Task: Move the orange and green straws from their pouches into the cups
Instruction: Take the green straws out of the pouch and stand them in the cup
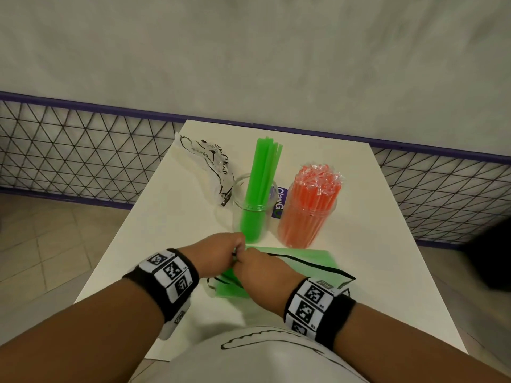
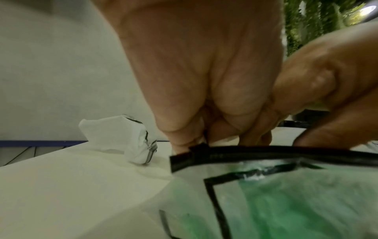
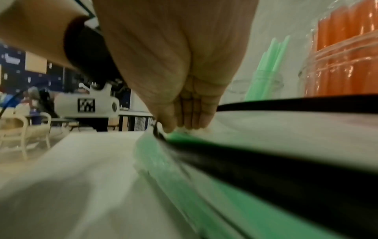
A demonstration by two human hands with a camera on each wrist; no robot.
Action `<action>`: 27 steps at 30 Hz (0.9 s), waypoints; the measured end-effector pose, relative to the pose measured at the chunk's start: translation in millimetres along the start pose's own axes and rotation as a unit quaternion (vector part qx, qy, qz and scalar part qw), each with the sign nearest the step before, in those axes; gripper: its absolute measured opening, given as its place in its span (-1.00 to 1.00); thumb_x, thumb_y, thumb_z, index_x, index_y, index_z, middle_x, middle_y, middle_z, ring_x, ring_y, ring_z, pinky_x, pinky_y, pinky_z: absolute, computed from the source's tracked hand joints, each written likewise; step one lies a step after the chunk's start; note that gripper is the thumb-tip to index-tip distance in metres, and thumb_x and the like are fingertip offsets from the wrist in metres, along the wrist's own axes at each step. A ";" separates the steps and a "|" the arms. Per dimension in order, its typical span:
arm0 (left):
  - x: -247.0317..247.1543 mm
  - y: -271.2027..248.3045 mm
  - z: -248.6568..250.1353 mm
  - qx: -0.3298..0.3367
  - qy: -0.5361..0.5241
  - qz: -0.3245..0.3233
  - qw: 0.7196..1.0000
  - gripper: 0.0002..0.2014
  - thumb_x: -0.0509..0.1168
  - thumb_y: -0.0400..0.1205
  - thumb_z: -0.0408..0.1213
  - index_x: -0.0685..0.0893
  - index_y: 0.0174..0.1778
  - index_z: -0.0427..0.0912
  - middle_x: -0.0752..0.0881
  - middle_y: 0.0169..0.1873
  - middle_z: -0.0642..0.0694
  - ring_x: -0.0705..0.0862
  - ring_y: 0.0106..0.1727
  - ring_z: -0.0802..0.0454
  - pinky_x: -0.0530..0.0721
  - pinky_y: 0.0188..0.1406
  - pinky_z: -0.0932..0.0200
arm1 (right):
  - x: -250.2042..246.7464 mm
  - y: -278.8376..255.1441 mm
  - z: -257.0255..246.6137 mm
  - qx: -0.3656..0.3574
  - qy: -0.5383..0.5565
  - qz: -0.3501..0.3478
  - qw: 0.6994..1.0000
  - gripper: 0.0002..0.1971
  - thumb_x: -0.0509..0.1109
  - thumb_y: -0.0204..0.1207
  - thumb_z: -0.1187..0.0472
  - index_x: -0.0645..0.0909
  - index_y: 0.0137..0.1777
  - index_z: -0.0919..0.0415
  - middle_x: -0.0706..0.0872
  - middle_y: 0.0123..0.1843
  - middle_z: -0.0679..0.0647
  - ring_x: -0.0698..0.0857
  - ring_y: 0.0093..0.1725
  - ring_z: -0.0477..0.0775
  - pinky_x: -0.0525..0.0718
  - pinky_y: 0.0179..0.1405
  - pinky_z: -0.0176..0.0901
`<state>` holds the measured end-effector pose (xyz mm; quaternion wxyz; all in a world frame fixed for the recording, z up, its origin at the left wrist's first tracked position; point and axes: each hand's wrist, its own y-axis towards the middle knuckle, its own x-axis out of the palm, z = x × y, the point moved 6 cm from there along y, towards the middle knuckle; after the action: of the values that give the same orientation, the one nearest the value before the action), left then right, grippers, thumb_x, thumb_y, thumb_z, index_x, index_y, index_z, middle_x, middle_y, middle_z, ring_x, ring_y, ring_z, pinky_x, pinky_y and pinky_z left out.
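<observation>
A clear pouch (image 1: 309, 262) with black zipper trim lies flat on the white table (image 1: 171, 217) and holds green straws. Both hands meet at its left end. My left hand (image 1: 233, 247) pinches the black zipper end (image 2: 184, 160), and my right hand (image 1: 241, 261) pinches the pouch edge (image 3: 161, 137) beside it. Behind the pouch, a clear cup (image 1: 253, 205) holds several green straws (image 1: 264, 167). To its right stands a clear cup (image 1: 307, 219) packed with orange straws (image 1: 318, 186). What lies between the fingertips is hidden.
A crumpled empty pouch (image 1: 211, 164) lies at the back left of the table, also in the left wrist view as the empty pouch (image 2: 126, 139). A purple-framed wire fence (image 1: 83, 150) runs behind the table. A white garment (image 1: 262, 357) covers the near edge.
</observation>
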<state>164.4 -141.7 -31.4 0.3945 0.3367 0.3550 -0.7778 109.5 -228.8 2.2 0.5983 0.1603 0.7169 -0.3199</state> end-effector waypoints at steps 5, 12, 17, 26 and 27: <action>-10.2 2.9 -7.1 -0.007 -0.011 0.057 0.998 -0.53 0.32 0.56 -0.53 0.28 -0.27 0.15 0.72 0.20 -0.10 0.67 0.19 -0.04 0.61 0.12 0.09 | 21.3 7.3 9.9 0.033 0.019 0.028 0.999 -0.69 0.24 0.63 0.31 0.51 0.34 0.37 0.54 0.26 0.26 0.54 0.22 0.26 0.58 0.06 0.08; 0.9 -8.3 -2.4 0.005 0.050 0.029 0.998 -0.74 0.11 0.48 -0.38 0.71 -0.15 -0.11 0.69 0.00 -0.12 0.66 0.08 -0.15 0.58 0.11 0.07 | 27.8 2.8 7.1 0.034 0.006 0.031 0.999 -0.55 0.26 0.59 0.34 0.36 0.47 0.39 0.45 0.34 0.30 0.55 0.15 0.33 0.65 -0.01 0.20; 6.6 -10.9 5.2 0.001 0.109 -0.034 0.993 -0.61 0.31 0.57 -0.27 0.64 0.34 -0.03 0.66 0.25 0.00 0.65 0.24 -0.02 0.60 0.26 0.09 | 30.0 0.6 1.0 0.018 -0.048 -0.002 0.999 -0.72 0.16 0.66 0.34 0.54 0.31 0.38 0.58 0.29 0.32 0.56 0.22 0.35 0.53 -0.06 0.13; 16.1 -11.0 -2.8 -0.047 0.084 -0.140 0.985 -0.21 0.51 0.39 -0.44 0.40 0.54 -0.03 0.50 0.42 -0.01 0.57 0.37 0.00 0.55 0.39 0.07 | 28.4 -2.1 9.5 0.062 -0.017 -0.009 0.998 -0.74 0.20 0.58 0.38 0.50 0.25 0.35 0.59 0.19 0.31 0.59 0.12 0.34 0.45 -0.11 0.10; 17.0 -11.3 -6.0 -0.044 0.070 -0.137 0.987 -0.17 0.52 0.36 -0.43 0.38 0.54 0.06 0.50 0.43 0.03 0.57 0.36 0.03 0.56 0.40 0.07 | 28.7 -2.5 11.9 0.070 -0.001 -0.005 0.998 -0.71 0.20 0.57 0.39 0.47 0.28 0.36 0.57 0.21 0.32 0.57 0.13 0.34 0.50 -0.08 0.13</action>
<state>148.4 -138.3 -44.9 0.2724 0.3208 0.4584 -0.7828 110.3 -242.8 -25.7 0.5844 0.1983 0.6931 -0.3725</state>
